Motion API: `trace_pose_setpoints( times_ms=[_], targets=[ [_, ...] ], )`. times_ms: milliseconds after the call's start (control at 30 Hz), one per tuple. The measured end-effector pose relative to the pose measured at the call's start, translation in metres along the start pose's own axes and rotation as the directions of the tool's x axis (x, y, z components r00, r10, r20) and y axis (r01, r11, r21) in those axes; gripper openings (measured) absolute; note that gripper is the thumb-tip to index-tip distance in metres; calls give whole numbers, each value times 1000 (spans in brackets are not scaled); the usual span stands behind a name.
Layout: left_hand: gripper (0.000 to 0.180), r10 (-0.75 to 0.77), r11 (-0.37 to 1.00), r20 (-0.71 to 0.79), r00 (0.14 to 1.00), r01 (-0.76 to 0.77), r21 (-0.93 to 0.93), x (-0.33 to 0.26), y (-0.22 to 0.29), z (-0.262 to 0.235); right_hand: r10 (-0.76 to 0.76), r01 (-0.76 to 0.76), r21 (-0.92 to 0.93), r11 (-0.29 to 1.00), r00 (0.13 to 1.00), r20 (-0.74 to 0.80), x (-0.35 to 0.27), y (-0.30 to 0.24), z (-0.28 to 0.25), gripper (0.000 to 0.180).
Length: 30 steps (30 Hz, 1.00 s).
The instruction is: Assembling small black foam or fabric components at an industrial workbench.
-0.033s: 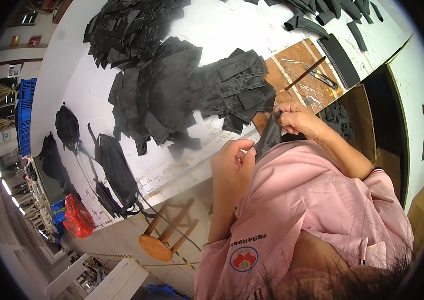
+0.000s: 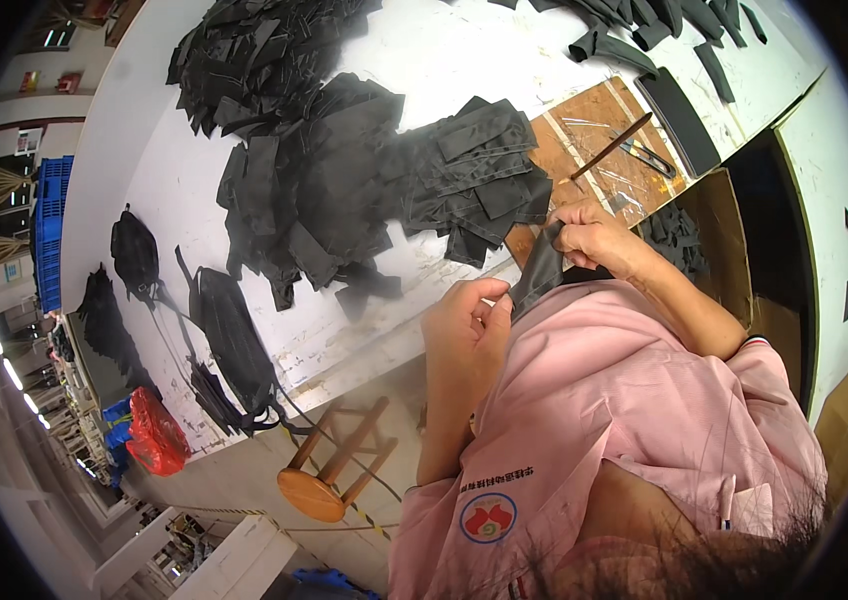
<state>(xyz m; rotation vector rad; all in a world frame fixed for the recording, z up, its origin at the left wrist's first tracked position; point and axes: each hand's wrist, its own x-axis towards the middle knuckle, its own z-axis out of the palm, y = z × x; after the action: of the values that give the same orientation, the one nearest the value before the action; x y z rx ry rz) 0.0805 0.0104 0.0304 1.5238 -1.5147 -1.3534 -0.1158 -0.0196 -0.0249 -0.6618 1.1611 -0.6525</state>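
Observation:
A strip of black fabric point(image 2: 544, 268) is stretched between my two hands at the near edge of the table, in front of my pink shirt. My right hand point(image 2: 592, 237) is closed around its upper end. At the lower end, my left hand point(image 2: 469, 325) has its thumb and fingers curled together on the cloth. Just beyond the hands lies a layered pile of black fabric pieces point(image 2: 474, 170). A wooden board point(image 2: 584, 120) beside it carries a thin brown rod point(image 2: 612, 147) standing up, and small cutting snips point(image 2: 649, 158).
More black pieces point(image 2: 264, 60) are heaped farther back. Black tubes point(image 2: 614, 48) lie at far right, near a dark flat block point(image 2: 679, 120). An open cardboard box point(image 2: 724, 230) holds black pieces. At left are a black backpack point(image 2: 234, 335), a red bag point(image 2: 156, 435) and a wooden stool point(image 2: 314, 495).

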Motion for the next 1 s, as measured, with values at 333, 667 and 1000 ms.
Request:
trace_pose_setpoints(
  times_ms=[333,667,1000],
  targets=[
    [4,-18,995,-44,999,13,-100,0,-6,6,46,-46,3,999,999,29,1,1,3,8],
    [8,124,992,-120,985,-123,14,0,-5,12,47,-49,24,999,997,62,0,-2,7,7],
    [4,71,994,-58,996,-76,-83,-3,-7,5,71,-90,247,965,994,83,3,1,4,17]
  ],
)
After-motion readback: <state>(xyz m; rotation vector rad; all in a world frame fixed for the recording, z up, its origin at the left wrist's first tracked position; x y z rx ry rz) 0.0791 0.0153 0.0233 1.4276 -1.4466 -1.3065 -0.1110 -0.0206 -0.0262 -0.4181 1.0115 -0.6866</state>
